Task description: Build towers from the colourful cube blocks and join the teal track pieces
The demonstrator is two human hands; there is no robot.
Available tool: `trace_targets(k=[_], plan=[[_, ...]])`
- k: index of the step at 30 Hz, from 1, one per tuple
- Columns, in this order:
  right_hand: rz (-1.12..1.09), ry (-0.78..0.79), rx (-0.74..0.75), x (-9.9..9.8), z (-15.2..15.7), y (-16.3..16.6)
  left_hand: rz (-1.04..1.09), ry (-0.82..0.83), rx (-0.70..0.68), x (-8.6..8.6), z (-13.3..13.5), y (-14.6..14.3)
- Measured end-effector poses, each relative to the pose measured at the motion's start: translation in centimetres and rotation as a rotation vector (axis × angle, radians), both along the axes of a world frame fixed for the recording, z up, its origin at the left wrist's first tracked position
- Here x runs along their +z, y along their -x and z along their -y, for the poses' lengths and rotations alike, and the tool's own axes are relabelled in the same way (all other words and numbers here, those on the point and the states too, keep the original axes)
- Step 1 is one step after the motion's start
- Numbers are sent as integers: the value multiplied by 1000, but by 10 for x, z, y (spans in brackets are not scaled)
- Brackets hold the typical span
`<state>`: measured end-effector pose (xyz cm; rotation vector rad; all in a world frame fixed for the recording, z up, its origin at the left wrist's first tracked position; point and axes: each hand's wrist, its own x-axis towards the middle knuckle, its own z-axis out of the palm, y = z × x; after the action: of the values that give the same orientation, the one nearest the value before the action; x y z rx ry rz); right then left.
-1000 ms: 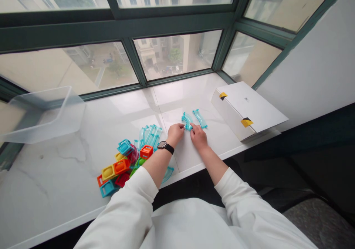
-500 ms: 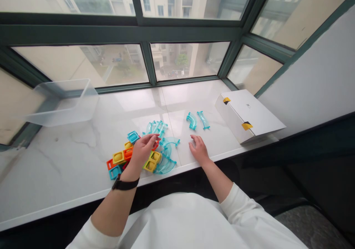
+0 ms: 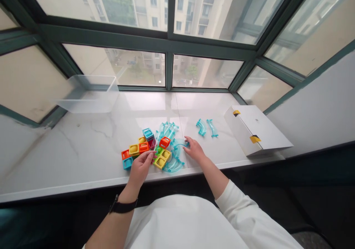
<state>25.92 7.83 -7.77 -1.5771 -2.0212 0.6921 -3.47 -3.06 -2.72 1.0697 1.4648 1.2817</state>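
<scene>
A heap of coloured toy blocks [image 3: 145, 148] and clear teal track pieces [image 3: 166, 130] lies on the white marble sill [image 3: 91, 145]. My left hand [image 3: 141, 165] rests at the heap's near edge, fingers curled towards a green and yellow block [image 3: 162, 161]; whether it grips anything is hidden. My right hand [image 3: 193, 151] touches a curved teal track piece [image 3: 175, 156] with its fingertips, fingers spread. Two curved teal pieces [image 3: 206, 127] lie apart, further right.
A clear plastic tub [image 3: 88, 93] stands at the back left by the window. A white cardboard box [image 3: 257, 130] with yellow tape sits at the right end of the sill. The sill's front edge runs just before my hands.
Both hands left the two curved pieces at right. My left hand moved to the block heap and drew back to its near edge; my right hand shifted left onto the curved track.
</scene>
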Motion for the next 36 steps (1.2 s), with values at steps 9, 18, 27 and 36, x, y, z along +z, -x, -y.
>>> trace_targets(k=[9, 18, 27, 36], plan=[[-130, 61, -116, 11, 15, -7, -7, 5, -126, 1, -9, -22], [-306, 162, -192, 10, 24, -1, -651, -375, -456, 6, -23, -61], [-367, 180, -262, 15, 29, -2, -1019, -337, -501, -12, -20, -76], [-400, 173, -223, 14, 39, -14, -1066, -304, -495, -17, -21, -72]])
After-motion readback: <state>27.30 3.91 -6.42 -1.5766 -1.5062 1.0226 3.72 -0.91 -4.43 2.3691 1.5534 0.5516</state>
